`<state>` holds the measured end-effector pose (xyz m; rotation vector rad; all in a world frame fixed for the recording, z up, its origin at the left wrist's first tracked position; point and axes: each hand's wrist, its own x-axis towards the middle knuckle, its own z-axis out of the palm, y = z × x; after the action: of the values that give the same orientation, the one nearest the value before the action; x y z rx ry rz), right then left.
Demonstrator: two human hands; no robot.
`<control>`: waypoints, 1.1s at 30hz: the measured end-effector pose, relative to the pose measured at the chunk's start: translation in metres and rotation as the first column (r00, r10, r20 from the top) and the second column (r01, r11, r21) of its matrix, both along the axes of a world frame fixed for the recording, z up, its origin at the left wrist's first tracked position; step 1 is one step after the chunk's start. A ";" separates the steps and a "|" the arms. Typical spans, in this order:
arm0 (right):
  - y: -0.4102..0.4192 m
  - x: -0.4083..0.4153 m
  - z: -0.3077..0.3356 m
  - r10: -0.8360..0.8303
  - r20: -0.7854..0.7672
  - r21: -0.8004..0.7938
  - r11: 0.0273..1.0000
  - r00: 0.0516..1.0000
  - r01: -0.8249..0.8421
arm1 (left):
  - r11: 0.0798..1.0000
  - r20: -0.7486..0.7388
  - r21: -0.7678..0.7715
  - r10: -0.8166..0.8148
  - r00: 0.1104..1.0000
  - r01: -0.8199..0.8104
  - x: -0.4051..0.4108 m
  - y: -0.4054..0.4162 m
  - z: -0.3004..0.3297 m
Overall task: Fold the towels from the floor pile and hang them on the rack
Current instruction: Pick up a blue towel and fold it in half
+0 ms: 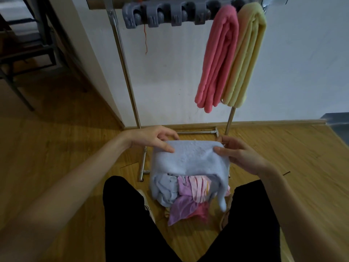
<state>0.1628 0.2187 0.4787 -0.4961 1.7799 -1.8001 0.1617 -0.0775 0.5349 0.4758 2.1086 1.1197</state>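
Folding step in hand, by judgement: light blue towel (190, 159) held up in the air above the floor pile (187, 197), between the knees, in front of the rack (130, 91). Left hand (156, 138) at the towel's upper left corner, thumb on the near face and fingers curled behind the top edge, so pinching the cloth. Right hand (239, 154) at the upper right corner, thumb on the front, fingers behind, also gripping the same towel. Both forearms stretched forward, hands about level, well apart across the towel's width. Already on the rack's top bar, at its right end: pink towel (217, 59) and yellow towel (245, 57), folded, touching side by side. Next, probably: bring the two corners together for one more fold, then lift to the free bar left of the pink one. Lower part hangs loose over the pile, may drag other cloths.
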 end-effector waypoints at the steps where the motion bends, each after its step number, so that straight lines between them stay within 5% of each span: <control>1: 0.003 -0.002 0.001 -0.012 -0.026 -0.001 1.000 1.000 0.012 | 0.998 0.039 0.056 -0.001 0.999 -0.001 0.000 -0.002 0.005; 4: 0.001 -0.008 0.009 0.002 -0.131 0.013 1.000 0.991 0.000 | 0.993 -0.046 0.091 -0.075 0.996 0.079 -0.006 0.000 0.022; 8: -0.014 -0.020 0.022 0.169 -0.351 0.303 0.951 0.921 -0.059 | 0.972 -0.245 -0.203 -0.166 0.955 0.117 -0.025 0.004 0.032; 12: -0.033 -0.043 0.031 0.462 -0.471 0.634 0.770 0.752 -0.077 | 0.841 -0.304 -0.516 -0.357 0.883 0.163 -0.047 0.005 0.032; 15: -0.043 -0.062 0.041 0.464 -0.506 0.718 0.693 0.727 0.058 | 0.752 -0.380 -0.654 -0.423 0.822 0.084 -0.057 0.007 0.039; 20: -0.056 -0.098 0.093 0.273 -0.770 0.561 0.720 0.576 0.408 | 0.827 -0.703 -0.511 -0.246 0.667 -0.234 -0.082 0.003 0.065; 25: -0.067 -0.132 0.149 0.136 -0.918 0.349 0.727 0.374 0.591 | 0.846 -0.931 -0.274 -0.115 0.345 -0.458 -0.112 0.009 0.116; 28: -0.075 -0.157 0.166 0.032 -0.958 0.228 0.689 0.286 0.688 | 0.820 -0.985 -0.173 -0.131 0.115 -0.546 -0.133 0.015 0.137; 33: -0.090 -0.190 0.177 -0.028 -0.996 0.047 0.594 0.080 0.803 | 0.728 -0.978 -0.160 -0.210 0.005 -0.667 -0.170 0.027 0.161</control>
<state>-0.0271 0.1291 0.6559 -0.9499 3.6759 -0.8593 -0.0078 -0.0502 0.6963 0.6281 3.8087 -0.2108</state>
